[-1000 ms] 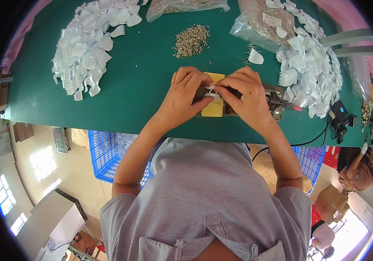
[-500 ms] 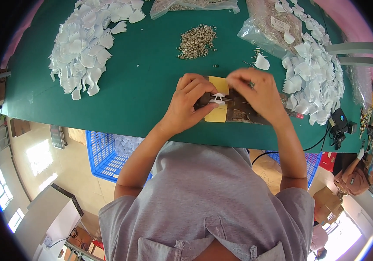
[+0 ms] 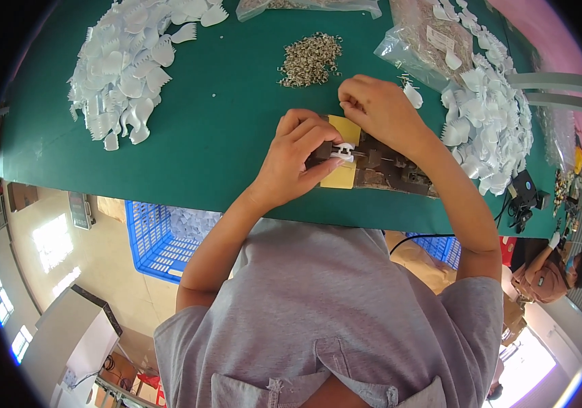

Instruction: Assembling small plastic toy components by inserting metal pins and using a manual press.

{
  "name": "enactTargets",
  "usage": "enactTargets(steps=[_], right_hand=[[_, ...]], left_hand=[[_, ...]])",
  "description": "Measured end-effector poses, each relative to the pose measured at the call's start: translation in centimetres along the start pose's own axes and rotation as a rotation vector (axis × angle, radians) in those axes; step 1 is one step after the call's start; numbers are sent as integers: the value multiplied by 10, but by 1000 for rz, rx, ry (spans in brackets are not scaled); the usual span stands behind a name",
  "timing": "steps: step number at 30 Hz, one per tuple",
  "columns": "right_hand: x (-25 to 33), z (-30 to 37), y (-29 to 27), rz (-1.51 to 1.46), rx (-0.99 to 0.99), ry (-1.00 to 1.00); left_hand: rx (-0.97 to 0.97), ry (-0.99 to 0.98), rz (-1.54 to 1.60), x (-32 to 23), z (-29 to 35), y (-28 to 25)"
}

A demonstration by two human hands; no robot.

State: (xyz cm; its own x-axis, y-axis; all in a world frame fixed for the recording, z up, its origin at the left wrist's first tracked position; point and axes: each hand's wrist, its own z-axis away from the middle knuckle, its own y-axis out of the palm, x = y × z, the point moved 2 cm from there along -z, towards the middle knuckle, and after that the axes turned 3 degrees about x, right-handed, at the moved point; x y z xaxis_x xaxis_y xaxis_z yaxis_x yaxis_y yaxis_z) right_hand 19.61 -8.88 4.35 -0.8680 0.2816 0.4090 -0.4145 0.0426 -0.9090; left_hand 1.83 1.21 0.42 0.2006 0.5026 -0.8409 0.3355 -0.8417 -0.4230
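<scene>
White pieces, clips on green table

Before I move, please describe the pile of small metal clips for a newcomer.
Find the green table, then look beyond the left hand. There, the metal clips form a loose pile, silvery-brown, unlike the white plastic heaps on either side.

smooth plastic piece at centre, rough metal-looking fixture right of it, shiny metal clips top centre, glossy clear plastic bag upper right, matt tabletop, matt cloth shirt bottom centre
</scene>
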Motion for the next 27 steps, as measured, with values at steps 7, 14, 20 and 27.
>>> enactTargets(steps=[7,14,20,27], right_hand=[[22,60,-21,-650,-89,155],[38,62,-13,-412,-91,53],[41,60,-12,-329,-87,3],[43,60,-12,-333,-93,27]], left_hand=[[-11,7,-30,0,-1,0],[-25,-18,-13,2,0,2],[-26,-17,-15,2,0,3],[-26,-25,-10,2,0,3]])
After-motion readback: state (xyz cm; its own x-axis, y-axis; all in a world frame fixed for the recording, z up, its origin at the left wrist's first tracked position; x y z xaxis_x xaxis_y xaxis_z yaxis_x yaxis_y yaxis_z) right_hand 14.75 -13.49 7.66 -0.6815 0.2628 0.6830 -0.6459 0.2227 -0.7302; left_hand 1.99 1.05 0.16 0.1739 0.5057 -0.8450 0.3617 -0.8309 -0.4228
